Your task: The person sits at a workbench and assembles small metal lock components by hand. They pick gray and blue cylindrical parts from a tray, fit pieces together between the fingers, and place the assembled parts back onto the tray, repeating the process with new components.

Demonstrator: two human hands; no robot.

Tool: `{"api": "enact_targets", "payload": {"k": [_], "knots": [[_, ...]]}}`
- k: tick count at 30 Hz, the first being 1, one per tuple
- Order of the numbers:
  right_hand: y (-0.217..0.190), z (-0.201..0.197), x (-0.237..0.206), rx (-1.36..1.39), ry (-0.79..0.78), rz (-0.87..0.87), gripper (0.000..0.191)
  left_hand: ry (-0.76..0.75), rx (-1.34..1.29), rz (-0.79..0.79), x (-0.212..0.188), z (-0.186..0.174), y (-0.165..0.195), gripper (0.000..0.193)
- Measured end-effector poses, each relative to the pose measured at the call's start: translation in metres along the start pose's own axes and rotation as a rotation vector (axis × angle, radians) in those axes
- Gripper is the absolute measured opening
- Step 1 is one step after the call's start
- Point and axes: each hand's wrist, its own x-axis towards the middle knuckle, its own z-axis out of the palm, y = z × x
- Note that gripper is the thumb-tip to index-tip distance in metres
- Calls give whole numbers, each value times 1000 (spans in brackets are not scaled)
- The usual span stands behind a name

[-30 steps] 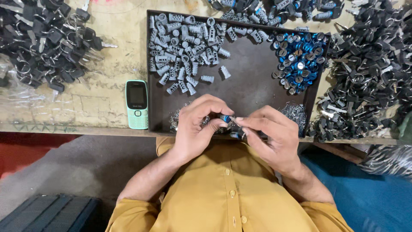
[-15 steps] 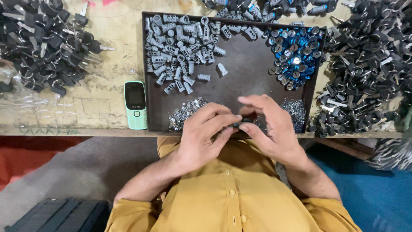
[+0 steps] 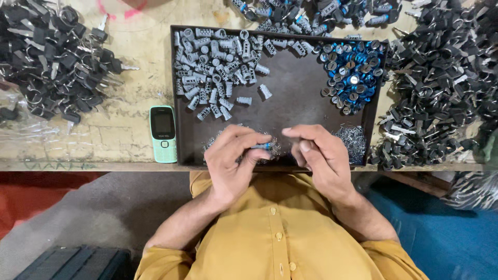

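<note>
Left hand (image 3: 233,161) fingers around blue-tipped cylinder (image 3: 263,147)

Tray (image 3: 290,111) on table (image 3: 124,135), phone (image 3: 163,134) left, key heaps (image 3: 441,88) right.

- One head camera is looking almost straight down from above the person's own chest, so the yellow shirt (image 3: 280,243) is filling the bottom edge.
- It is facing forward across the bench (image 3: 119,140), whose near edge is running level across the middle.
- It is sitting close: the left hand (image 3: 233,163) and right hand (image 3: 319,161) are lying large at centre, over the near side of the dark tray (image 3: 290,103).
- The key heaps at both sides are running off the picture.
- No second view is sharing this scene.
</note>
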Motion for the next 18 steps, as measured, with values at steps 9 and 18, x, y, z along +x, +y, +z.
{"api": "enact_targets", "payload": {"k": [9,18], "knots": [[-10,16,-1,-557,186,-463,35,-202,-1118,-681,-19,24,-24,22],[-4,28,-11,-562,204,-502,38,-291,-1183,-825,-30,15,-22,30]]}}
